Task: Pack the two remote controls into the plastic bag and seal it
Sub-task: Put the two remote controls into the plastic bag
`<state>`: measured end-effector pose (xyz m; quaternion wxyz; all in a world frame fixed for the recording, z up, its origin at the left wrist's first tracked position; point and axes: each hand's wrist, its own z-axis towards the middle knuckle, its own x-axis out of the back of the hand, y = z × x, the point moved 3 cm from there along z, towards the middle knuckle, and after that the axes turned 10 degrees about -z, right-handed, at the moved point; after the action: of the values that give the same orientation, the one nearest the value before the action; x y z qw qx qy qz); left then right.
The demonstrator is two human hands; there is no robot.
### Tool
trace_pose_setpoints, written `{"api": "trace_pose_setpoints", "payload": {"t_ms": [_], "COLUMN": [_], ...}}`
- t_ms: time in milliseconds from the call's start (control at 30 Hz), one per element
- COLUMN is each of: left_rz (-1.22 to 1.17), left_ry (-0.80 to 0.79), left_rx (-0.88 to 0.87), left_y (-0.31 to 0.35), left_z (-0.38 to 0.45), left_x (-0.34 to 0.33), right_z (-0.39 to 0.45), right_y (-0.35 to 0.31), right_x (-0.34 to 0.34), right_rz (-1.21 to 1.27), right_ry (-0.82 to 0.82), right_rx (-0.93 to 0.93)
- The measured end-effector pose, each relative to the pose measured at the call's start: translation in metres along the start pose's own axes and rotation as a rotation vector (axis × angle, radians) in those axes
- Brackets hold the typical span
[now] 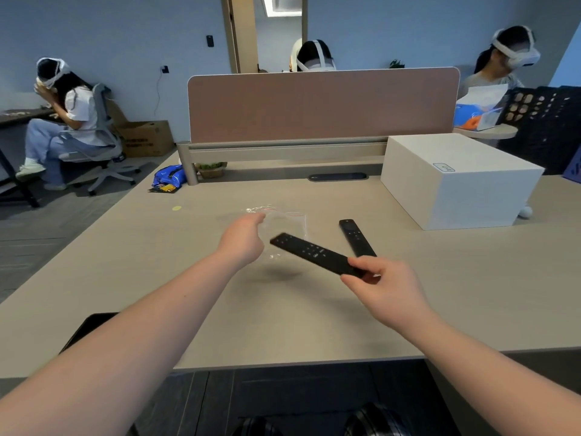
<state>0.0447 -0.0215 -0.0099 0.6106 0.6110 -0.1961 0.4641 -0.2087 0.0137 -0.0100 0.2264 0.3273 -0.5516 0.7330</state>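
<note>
My right hand [385,286] grips the near end of a long black remote control [309,251] and holds it above the table, its far end pointing left toward the bag. My left hand [243,239] holds the clear plastic bag [284,223] by its left edge, lifted slightly off the table; the bag has a red seal strip along its top. The second, shorter black remote control [355,237] lies flat on the beige table [283,325], just right of the bag and behind my right hand.
A big white box [456,180] stands at the right back. A brown divider panel [323,105] closes off the table's far side. A blue snack bag [168,177] lies at the back left. A dark tablet-like object [86,328] sits at the near left edge.
</note>
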Motion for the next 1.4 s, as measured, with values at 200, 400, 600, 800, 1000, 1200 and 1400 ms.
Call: {"api": "trace_pose_setpoints", "payload": {"t_ms": [200, 400, 600, 800, 1000, 1200, 1400], "left_rz": [0.124, 0.125, 0.127, 0.155, 0.132, 0.165, 0.163], "left_ry": [-0.073, -0.139, -0.139, -0.122, -0.124, -0.148, -0.13], "left_rx": [-0.205, -0.314, -0.315, -0.324, -0.329, -0.308, -0.271], "left_y": [0.026, 0.039, 0.03, 0.015, 0.005, 0.002, 0.006], "left_z": [-0.016, -0.029, -0.028, -0.021, -0.018, -0.017, -0.019], "left_x": [-0.016, -0.03, -0.031, -0.031, -0.032, -0.032, -0.025], "right_z": [0.004, 0.041, 0.067, 0.088, 0.095, 0.092, 0.079], "right_y": [-0.004, -0.021, -0.03, -0.031, -0.032, -0.029, -0.015], "right_x": [-0.033, -0.077, -0.106, -0.129, -0.145, -0.144, -0.086], "right_rz": [-0.13, -0.209, -0.096, -0.283, -0.406, -0.43, -0.13], "right_ry": [0.031, 0.013, -0.017, -0.149, -0.131, -0.233, 0.125], "right_rx": [-0.001, 0.006, -0.029, -0.047, 0.04, 0.072, 0.089]}}
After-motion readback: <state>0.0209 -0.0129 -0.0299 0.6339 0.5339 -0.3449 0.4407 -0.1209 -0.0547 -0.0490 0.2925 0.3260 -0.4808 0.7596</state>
